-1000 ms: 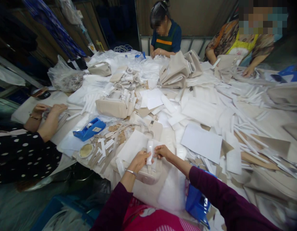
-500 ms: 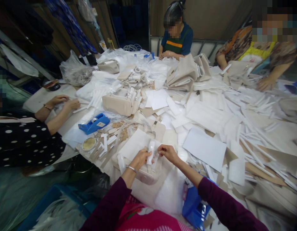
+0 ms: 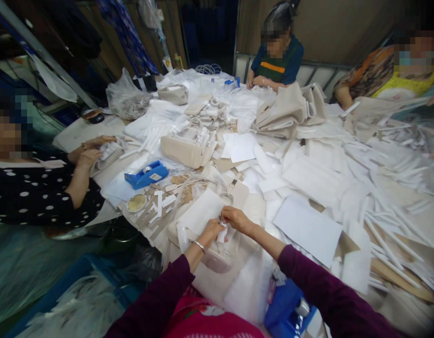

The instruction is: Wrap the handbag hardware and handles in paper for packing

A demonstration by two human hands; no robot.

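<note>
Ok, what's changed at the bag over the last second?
The right grip has moved left, right up to the left grip at the white wrap; whether it pinches the wrap is unclear. The view has swung left. The left grip still holds the wrap; bag and blue dispenser stayed put.

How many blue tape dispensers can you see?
2 clearly: one dispenser beyond the left hand, off to its left; another dispenser at the near side, beside the right sleeve. A small blue thing at the far end is too small to tell; more may be hidden.
</note>
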